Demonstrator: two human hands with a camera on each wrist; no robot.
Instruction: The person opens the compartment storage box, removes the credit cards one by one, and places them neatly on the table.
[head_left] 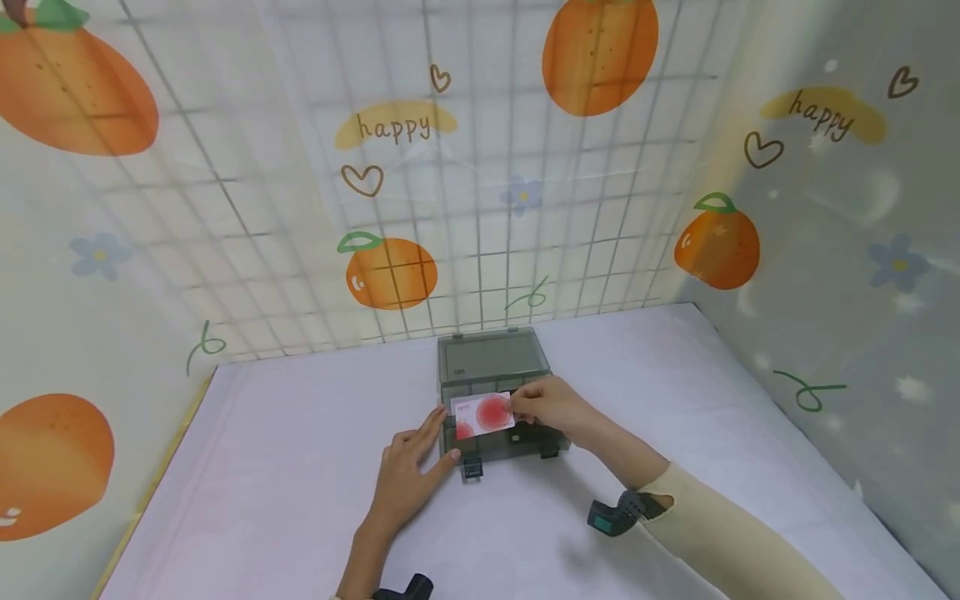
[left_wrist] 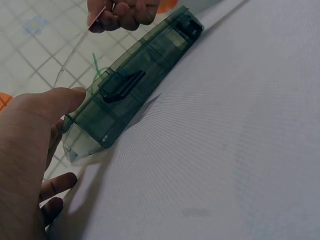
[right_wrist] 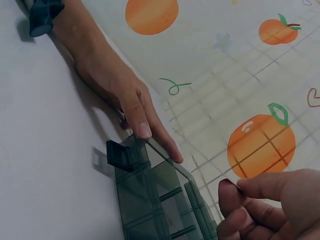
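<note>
Head view: R hand (head_left: 551, 406) pinching pink/white card (head_left: 480, 415) by its R edge, held above compartments of translucent green box (head_left: 502, 451), lid (head_left: 492, 357) back. L hand (head_left: 407, 473) approx straight-fingered, spread, touching box's L end. Box on white tabletop (head_left: 292, 475).

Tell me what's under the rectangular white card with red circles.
Under the card is an open, translucent grey-green plastic box, its front wall and some dividers showing. Any contents behind the card are hidden in the head view.

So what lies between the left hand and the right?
The card, pinched by the right hand, and beneath it part of the open box. The head view shows both.
</note>
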